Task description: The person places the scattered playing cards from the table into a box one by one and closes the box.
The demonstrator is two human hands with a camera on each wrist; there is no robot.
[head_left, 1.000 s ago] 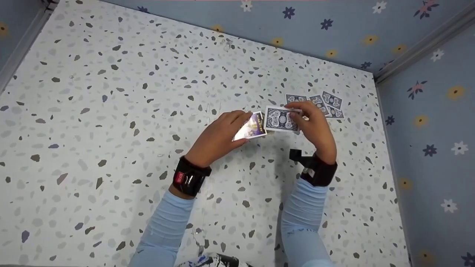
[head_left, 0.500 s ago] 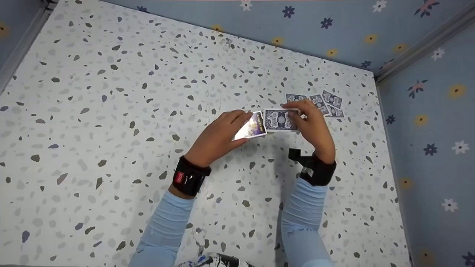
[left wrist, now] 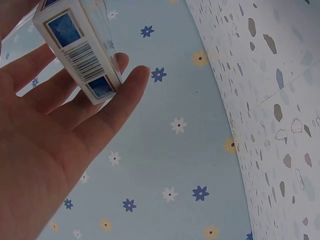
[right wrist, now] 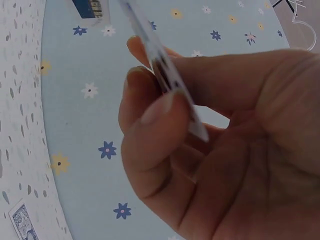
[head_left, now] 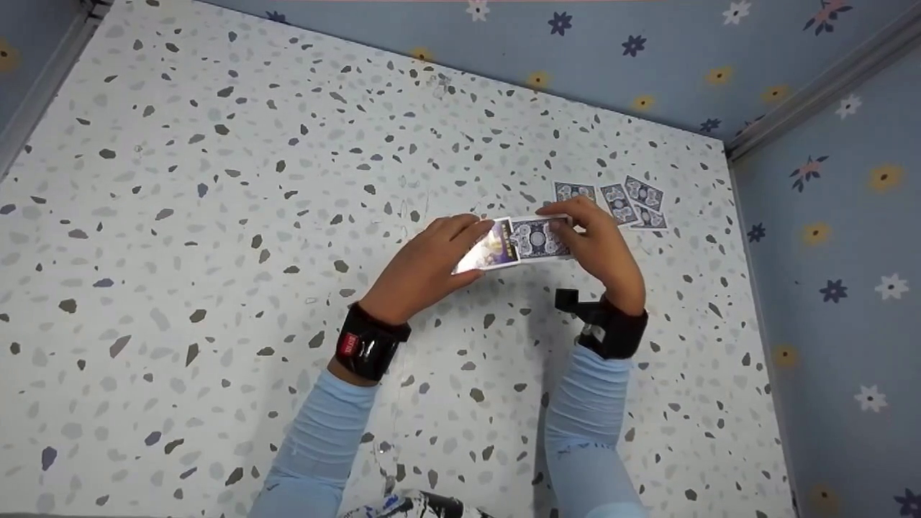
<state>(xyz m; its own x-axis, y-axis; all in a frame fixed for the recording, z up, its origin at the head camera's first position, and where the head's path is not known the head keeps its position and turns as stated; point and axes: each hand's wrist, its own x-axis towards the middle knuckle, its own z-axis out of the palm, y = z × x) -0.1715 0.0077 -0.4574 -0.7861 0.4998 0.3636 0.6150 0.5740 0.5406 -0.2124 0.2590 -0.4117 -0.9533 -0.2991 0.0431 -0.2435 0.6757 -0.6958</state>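
My left hand point(head_left: 424, 270) grips a small card box point(head_left: 496, 244) with a shiny purple and yellow face. In the left wrist view the white side of the box point(left wrist: 82, 62) shows a barcode and blue panels between the fingers. My right hand point(head_left: 608, 248) pinches a playing card point(head_left: 536, 239), dark patterned back up, between thumb and fingers. The card's left end meets the right end of the box in the head view. Edge-on in the right wrist view, the card point(right wrist: 170, 75) looks thin.
Several playing cards point(head_left: 617, 203) lie back up on the speckled white table point(head_left: 288, 180), just beyond my right hand. Blue flowered panels point(head_left: 590, 65) rise at the table's far and right edges. Both wrists wear black bands point(head_left: 370, 345).
My right hand has moved left with the playing card, bringing it from overlapping in front of the box to its end. My left hand and the box have barely moved.
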